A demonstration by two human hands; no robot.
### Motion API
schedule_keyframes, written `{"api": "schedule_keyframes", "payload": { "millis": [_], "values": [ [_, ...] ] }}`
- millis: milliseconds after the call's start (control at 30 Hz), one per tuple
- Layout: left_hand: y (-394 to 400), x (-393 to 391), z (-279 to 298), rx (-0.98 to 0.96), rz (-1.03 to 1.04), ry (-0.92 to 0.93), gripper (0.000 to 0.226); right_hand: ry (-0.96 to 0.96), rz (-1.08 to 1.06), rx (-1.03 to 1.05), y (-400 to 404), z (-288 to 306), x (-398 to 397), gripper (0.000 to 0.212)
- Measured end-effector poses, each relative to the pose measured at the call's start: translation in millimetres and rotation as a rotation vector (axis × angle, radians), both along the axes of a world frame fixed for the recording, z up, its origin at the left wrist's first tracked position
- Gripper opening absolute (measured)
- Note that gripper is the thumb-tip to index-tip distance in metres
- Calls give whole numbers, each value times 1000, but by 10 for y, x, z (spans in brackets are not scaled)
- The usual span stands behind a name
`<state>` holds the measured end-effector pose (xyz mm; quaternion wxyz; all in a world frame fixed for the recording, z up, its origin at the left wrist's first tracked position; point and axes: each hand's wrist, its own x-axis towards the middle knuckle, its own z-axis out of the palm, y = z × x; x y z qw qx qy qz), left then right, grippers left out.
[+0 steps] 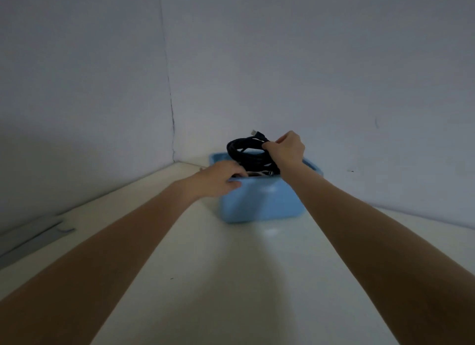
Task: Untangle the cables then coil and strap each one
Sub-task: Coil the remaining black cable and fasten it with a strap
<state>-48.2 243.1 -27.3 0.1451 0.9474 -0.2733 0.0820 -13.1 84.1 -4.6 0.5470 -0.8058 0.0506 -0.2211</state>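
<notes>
A light blue plastic bin (pixel 259 203) stands on the white table near the far corner. My right hand (pixel 286 149) grips a bundle of black cables (pixel 244 149) held just above the bin's opening; a plug end sticks up at the bundle's top. My left hand (pixel 218 177) rests on the bin's near left rim, with fingers curled over the edge. More cable ends show inside the bin, mostly hidden by the wall and my hands.
The white table (pixel 244 267) stretches from me to the bin. Grey walls meet in a corner behind the bin. A grey flat strip (pixel 33 238) lies at the table's left edge.
</notes>
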Motion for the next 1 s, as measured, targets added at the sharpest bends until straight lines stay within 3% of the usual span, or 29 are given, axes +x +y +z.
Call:
{"api": "schedule_keyframes", "payload": {
  "millis": [133, 333, 433, 567, 633, 700, 767, 900, 1000],
  "values": [
    [-276, 84, 21, -9, -74, 5, 28, 22, -111, -215, -348, -80, -24, 28],
    [-585, 168, 38, 27, -90, 8, 31, 323, -145, -644, -920, -45, -102, 28],
    [-738, 187, 16, 34, -78, -21, 31, 312, -171, -639, -1119, 72, -173, 19],
    [-996, 76, 19, 97, -38, -135, 28, 312, -177, -635, -1382, 201, -365, 28],
    [-1117, -37, 61, 224, -2, -79, 7, 318, -181, -649, -1518, 213, -526, 27],
    [-1292, -161, 152, 369, 81, -80, 18, 352, -191, -710, -1686, 207, -740, 27],
    [-1559, -312, 255, 412, 95, -114, 4, 404, -206, -779, -1896, 181, -1009, 26],
    [-2267, -692, 155, 349, -115, -171, 33, 590, -210, -903, -2285, -1, -1549, 18],
    [-2819, -1000, -55, 371, -265, -80, 34, 713, -238, -959, -2580, -206, -1996, 19]
  ]
}}
